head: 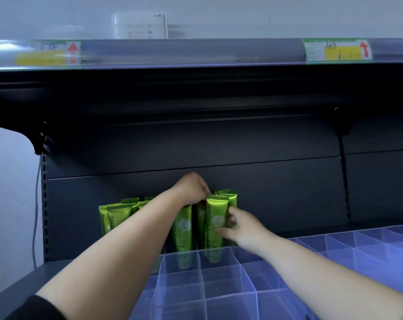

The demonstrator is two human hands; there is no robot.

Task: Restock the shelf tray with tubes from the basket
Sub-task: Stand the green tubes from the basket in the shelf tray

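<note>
Both hands at far end of clear divided tray [242, 294] on shelf. Left hand [192, 189] fingers pinched on top edge of an upright green tube [201, 218]. Right hand [244, 228] fingers loosely around front tube [214, 229], standing in far compartment. More tubes [112, 221] upright at left.

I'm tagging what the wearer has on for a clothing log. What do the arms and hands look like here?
Both forearms are bare. The left hand and right hand wear no gloves, and no rings or watch show. A dark sleeve is pushed up on the left arm; another dark edge shows at the right corner.
</note>
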